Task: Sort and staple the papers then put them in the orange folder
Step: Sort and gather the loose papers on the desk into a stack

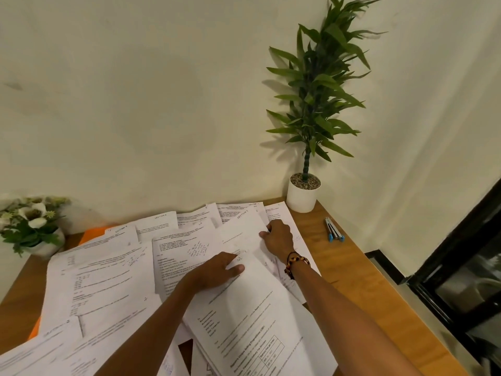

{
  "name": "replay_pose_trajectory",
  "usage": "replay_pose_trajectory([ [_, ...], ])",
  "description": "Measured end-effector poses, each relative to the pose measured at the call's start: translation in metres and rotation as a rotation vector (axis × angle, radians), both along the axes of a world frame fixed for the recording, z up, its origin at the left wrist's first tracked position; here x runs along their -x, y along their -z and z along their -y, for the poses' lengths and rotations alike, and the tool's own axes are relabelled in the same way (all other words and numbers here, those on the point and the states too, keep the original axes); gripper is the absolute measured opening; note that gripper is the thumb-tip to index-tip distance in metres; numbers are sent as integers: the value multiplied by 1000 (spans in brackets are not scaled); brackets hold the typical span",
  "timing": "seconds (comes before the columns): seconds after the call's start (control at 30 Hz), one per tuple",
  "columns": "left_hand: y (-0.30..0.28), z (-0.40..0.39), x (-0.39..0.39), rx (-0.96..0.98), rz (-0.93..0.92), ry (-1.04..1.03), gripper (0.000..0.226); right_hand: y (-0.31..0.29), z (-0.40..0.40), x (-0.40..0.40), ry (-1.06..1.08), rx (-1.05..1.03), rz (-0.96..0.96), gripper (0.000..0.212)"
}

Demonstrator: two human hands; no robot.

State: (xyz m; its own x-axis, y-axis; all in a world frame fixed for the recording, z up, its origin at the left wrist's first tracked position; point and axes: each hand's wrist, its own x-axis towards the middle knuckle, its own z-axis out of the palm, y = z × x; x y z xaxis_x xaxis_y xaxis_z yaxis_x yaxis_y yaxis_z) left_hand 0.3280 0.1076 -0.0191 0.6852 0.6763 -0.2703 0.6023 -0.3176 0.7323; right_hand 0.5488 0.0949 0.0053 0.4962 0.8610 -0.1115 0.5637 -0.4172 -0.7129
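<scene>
Wooden desk (pixel 349 270) set against a cream wall, surface largely covered by loose printed papers (pixel 108 270) overlapping in disorder from 9 o'clock through to 2 o'clock of the frame centre of the desk. Left hand (pixel 217 270) lies on the spread near the middle, thumb on top of the upper edge of a printed sheet (pixel 252 316) that runs down toward 6 o'clock, remaining fingers out of sight beneath that edge; the hand pinches this sheet at its top. Right hand (pixel 279 237) is at 1 o'clock of the left hand, well up the desk, fingers curled over the edge of a sheet marked "Section 4" (pixel 244 226), which extends from the hand toward 11 o'clock; whether the fingers pass under the sheet cannot be determined. A beaded bracelet (pixel 295 263) sits on the right wrist. Orange folder (pixel 93 234) lies beneath the papers, visible only as a strip at 10 o'clock of the left hand and a second sliver at the desk's left edge, well apart from both hands. Stapler (pixel 334 229), silver with blue tips, lies on bare wood at 3 o'clock of the right hand, near but not touching it. White-potted green plant (pixel 309 158) stands in the far right corner; a flower arrangement (pixel 29 226) stands at the far left.
</scene>
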Motion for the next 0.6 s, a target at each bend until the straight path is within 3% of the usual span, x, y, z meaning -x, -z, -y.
replay_pose_trajectory([
  [0.1, -6, 5, 0, -14, 13, -9, 68, 1, 4, 6, 15, -35, 22, 19],
  [0.27, 15, -10, 14, 21, 55, -37, 79, -4, 13, 7, 73, -134, 92, 37],
  [0.43, -4, 2, 10, -17, 60, 0, 68, -30, 17, -5, 185, -300, 116, 14],
  [0.53, -10, 4, 7, -29, 82, 19, 57, -53, 18, -21, 273, -475, 423, 14],
  [0.6, -12, 4, 7, -44, 98, 21, 46, -70, 21, -31, 217, -570, 596, 17],
])
